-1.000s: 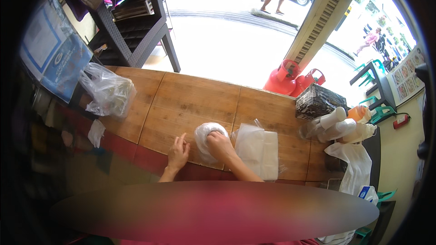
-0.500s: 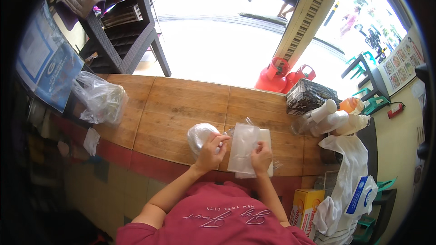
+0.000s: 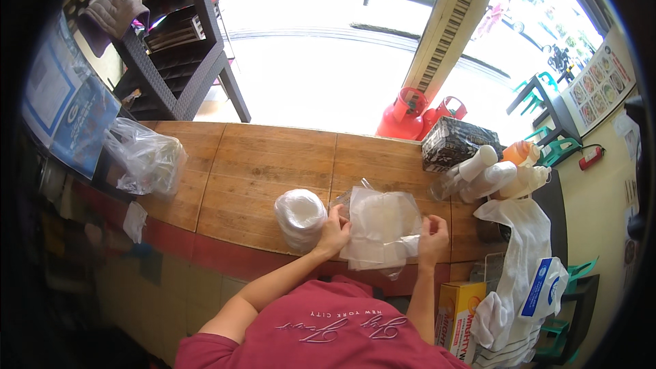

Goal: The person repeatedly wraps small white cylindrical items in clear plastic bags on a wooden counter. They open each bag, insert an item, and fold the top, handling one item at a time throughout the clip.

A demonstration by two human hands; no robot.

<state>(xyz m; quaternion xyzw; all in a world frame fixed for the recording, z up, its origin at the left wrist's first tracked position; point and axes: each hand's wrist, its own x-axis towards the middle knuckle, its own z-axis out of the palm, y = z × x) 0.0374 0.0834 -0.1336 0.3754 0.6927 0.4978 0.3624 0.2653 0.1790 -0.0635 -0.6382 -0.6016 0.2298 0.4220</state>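
Observation:
A stack of thin translucent plastic sheets or bags (image 3: 384,227) lies on the wooden counter in front of me, its layers fanned unevenly. My right hand (image 3: 434,239) is at the stack's right edge, thumb and fingers pinching clear plastic there. At the left edge, my left hand (image 3: 335,232) has bent fingers closed on a crinkled clear plastic edge that sticks out from the stack. Just left of that hand stands a round white bundle in thin plastic (image 3: 301,219), apart from the stack.
A tied clear bag (image 3: 154,167) sits at the counter's left end. To the right are a black patterned box (image 3: 459,143), squeeze bottles (image 3: 488,181) and a white cloth (image 3: 516,222). Below them stands a yellow box (image 3: 459,307). Red gas cylinders (image 3: 403,116) are beyond the counter.
My right hand has moved right, from the top of the stack to its right edge, and the sheets are spread wider. My left hand has shifted right, away from the white bundle.

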